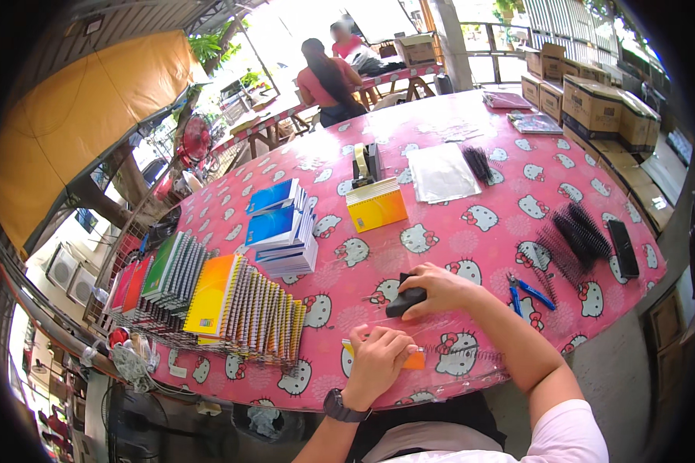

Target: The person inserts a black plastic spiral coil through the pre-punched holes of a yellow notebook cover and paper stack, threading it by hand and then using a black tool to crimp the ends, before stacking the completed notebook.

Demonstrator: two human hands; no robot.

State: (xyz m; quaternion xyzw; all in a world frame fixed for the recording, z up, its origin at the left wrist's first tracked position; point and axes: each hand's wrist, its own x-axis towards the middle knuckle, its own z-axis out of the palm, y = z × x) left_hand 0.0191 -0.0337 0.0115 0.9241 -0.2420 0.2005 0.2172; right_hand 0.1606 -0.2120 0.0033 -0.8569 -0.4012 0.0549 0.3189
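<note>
Near the table's front edge my left hand [380, 356], with a dark watch at the wrist, bends its fingers over a small yellow-orange notebook [415, 359] and holds it down. Much of the notebook is hidden under that hand. From its right end a thin dark spiral coil [467, 354] stretches across the tablecloth. Farther forward and to the right, my right hand [442, 290] is closed around a black block-like object [407, 299] resting on the table; its exact kind I cannot make out. Blue-handled pliers [529, 292] lie to the right of my right forearm.
Rows of spiral notebooks [243, 305] stand at left, beside stacked blue-covered pads [274, 224]. A yellow pad stack [376, 207], tape dispenser [367, 164], plastic sleeves [442, 172], black coils [579, 235] and phone [623, 248] lie beyond. Two people [328, 81] are at a far table.
</note>
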